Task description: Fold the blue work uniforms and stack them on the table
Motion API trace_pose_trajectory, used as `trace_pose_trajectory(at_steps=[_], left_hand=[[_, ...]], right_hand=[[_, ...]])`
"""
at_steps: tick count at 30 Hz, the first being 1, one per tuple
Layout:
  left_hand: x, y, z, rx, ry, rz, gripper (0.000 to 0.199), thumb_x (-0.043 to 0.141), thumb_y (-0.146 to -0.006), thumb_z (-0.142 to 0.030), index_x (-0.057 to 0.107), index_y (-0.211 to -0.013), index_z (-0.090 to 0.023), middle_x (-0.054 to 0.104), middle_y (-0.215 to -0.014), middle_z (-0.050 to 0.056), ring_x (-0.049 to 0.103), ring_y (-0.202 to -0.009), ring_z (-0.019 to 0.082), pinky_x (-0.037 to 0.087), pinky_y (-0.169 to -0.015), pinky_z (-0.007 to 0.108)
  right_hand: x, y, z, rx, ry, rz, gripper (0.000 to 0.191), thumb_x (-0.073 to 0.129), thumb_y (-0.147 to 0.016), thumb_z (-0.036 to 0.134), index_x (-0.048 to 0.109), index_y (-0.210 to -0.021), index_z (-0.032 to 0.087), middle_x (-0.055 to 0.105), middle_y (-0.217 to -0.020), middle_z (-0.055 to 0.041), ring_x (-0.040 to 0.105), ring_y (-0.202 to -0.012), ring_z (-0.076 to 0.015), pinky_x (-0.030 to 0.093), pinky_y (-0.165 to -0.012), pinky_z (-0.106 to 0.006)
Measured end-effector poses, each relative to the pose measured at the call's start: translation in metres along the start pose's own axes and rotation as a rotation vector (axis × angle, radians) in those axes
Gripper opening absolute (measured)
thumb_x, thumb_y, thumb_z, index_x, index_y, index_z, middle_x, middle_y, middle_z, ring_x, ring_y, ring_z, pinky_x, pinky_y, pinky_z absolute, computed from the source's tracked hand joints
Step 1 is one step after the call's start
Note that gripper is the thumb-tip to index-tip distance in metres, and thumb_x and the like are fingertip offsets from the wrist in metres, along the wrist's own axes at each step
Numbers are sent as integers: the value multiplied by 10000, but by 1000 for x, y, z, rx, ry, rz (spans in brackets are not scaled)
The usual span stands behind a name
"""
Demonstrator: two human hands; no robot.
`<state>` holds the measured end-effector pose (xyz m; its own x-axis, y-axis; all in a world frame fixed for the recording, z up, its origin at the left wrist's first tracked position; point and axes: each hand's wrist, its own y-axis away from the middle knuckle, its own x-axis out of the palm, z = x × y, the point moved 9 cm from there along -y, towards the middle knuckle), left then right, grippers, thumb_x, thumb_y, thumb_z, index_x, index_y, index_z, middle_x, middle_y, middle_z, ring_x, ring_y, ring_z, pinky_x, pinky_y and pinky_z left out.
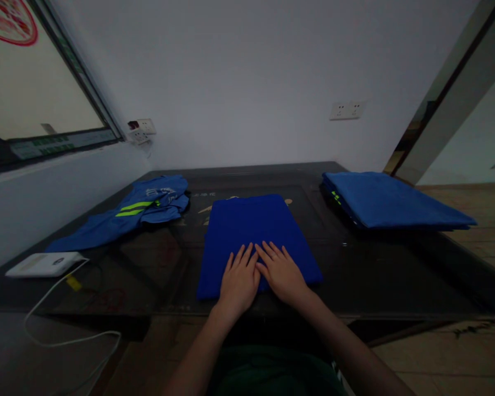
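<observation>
A folded bright blue cloth (251, 223), perhaps a garment, lies flat in a neat rectangle on the dark table (355, 286), close to its front edge. My left hand (240, 280) rests flat on the near part of the cloth, fingers stretched forward and slightly apart. Beside it, my right hand (281, 273) lies palm down on the same cloth, its fingers also extended. The two hands are very close together at the thumbs and index fingers. Neither hand grips anything.
At the right sits a stack of folded blue cloth (396, 201). A crumpled blue garment (148, 203) with yellow-green stripes lies at the left. Nearer on that side is a white box-shaped device (45, 264) with a white cable (55, 286) hanging over the edge. A wall (239, 82) stands behind.
</observation>
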<state>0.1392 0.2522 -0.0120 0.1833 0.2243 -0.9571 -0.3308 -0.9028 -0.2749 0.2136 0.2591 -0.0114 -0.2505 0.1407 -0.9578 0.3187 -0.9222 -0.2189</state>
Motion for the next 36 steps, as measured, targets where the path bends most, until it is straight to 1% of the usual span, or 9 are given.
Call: trace_pose_trajectory(at_steps=[6,14,19,21,24,26,28,32,36], left_hand=[[-4,11,37,-44,-59,-1,491,317,-971,-292,348,-1461,-299,316,-1524,5,280,-1412,205,247,-1154,445],[-4,34,78,-118,-148,-2,511,295,-971,-346,352,-1463,-221,272,-1538,43,247,-1424,227,179,-1156,522],[-12,44,89,-87,-173,-7,519,333,-955,-344,381,-1446,-184,312,-1520,96,202,-1433,287,55,-1129,626],[-26,34,79,-48,-137,-56,506,351,-940,-286,410,-1428,-168,321,-1516,115,180,-1436,303,51,-1119,643],[-39,0,37,142,4,-57,539,335,-908,-175,381,-1444,-208,335,-1517,77,199,-1437,230,99,-1156,558],[-29,-26,9,262,86,42,557,325,-904,-160,354,-1457,-225,358,-1508,59,241,-1424,175,148,-1172,478],[-12,-50,0,264,92,130,531,329,-927,-215,354,-1458,-207,344,-1513,77,251,-1421,186,186,-1162,468],[13,-67,29,191,47,131,498,309,-973,-403,340,-1459,-300,253,-1553,40,202,-1437,217,190,-1150,488],[15,-56,78,72,-11,86,519,272,-978,-458,293,-1477,-320,234,-1559,38,197,-1438,214,172,-1155,463]], right_hand=[[0,6,-46,16,83,66,618,335,-945,563,275,-1490,277,205,-1562,-43,135,-1448,-261,149,-1158,-511],[-5,28,-90,135,137,105,587,239,-975,482,195,-1509,243,136,-1574,-17,119,-1453,-243,137,-1130,-600],[-26,43,-97,177,173,-15,550,313,-955,381,368,-1456,161,245,-1547,-80,145,-1446,-281,140,-1124,-614],[-41,38,-82,152,135,-135,522,328,-945,329,432,-1418,134,302,-1526,-112,187,-1437,-277,175,-1132,-581],[-45,11,-48,40,-5,-191,517,338,-936,281,425,-1423,129,354,-1503,-120,281,-1408,-247,271,-1128,-496],[-33,-14,-31,-8,-55,-126,530,354,-924,248,408,-1428,94,358,-1497,-148,314,-1394,-240,305,-1119,-448],[-16,-36,-28,0,-27,-39,544,356,-923,241,388,-1430,46,350,-1493,-179,308,-1396,-255,284,-1127,-441],[2,-48,-49,26,46,13,590,325,-961,405,353,-1457,88,316,-1513,-151,232,-1423,-269,192,-1152,-469],[-2,-38,-87,126,43,1,650,293,-953,535,323,-1478,152,255,-1547,-117,156,-1444,-265,156,-1154,-481]])
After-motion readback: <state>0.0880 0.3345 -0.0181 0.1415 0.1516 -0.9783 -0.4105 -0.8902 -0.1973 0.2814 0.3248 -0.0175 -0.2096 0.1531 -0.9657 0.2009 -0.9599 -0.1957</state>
